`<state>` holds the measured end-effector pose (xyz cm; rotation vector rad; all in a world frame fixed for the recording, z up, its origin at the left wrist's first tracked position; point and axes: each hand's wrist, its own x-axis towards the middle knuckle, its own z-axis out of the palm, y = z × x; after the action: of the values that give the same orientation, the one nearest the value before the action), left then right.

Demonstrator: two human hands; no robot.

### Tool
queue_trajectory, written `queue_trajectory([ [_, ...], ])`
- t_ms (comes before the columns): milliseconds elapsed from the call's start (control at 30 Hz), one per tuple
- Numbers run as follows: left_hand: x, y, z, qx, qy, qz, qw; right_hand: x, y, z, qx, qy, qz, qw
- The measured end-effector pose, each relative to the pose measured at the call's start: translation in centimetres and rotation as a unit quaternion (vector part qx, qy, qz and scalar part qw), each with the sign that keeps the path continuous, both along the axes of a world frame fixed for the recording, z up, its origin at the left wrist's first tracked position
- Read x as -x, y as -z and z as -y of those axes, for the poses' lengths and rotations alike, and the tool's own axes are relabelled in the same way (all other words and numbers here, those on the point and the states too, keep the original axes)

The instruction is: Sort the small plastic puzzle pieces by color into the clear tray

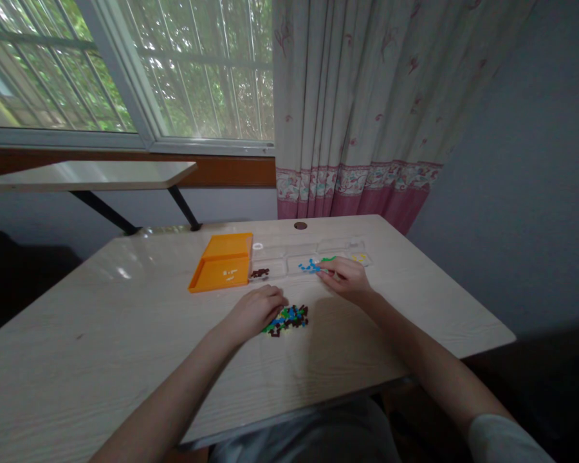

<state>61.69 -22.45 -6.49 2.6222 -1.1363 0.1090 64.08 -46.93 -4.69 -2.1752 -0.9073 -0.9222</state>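
Mixed pile of small pieces (288, 319), green/blue/dark brown, lies mid-table, nearer the front edge. Left hand (257, 310) rests curled on the pile's left side, fingers bent onto the pieces; can't tell if it's pinching any. Right hand (346, 279) is beyond the pile, fingertips closed at the blue pieces (310, 265) in the clear compartment tray (289, 252); what it grips is too small to see. Tray also holds brown pieces (259, 273) left, yellow pieces (359, 258) right. Orange lid (223, 262) sits just left of the tray. Table (101, 321) light wood, window behind the far edge.
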Motion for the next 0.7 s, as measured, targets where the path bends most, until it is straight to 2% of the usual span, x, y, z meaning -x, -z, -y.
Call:
queue_trajectory([
  [500,0.0,-0.1,0.0,0.018,0.009,0.000,1.000,-0.1,0.1,0.1,0.005,0.003,-0.024,1.000],
  [700,0.0,-0.1,0.1,0.022,0.008,0.008,1.000,-1.8,1.8,0.1,0.041,0.072,-0.107,0.991],
])
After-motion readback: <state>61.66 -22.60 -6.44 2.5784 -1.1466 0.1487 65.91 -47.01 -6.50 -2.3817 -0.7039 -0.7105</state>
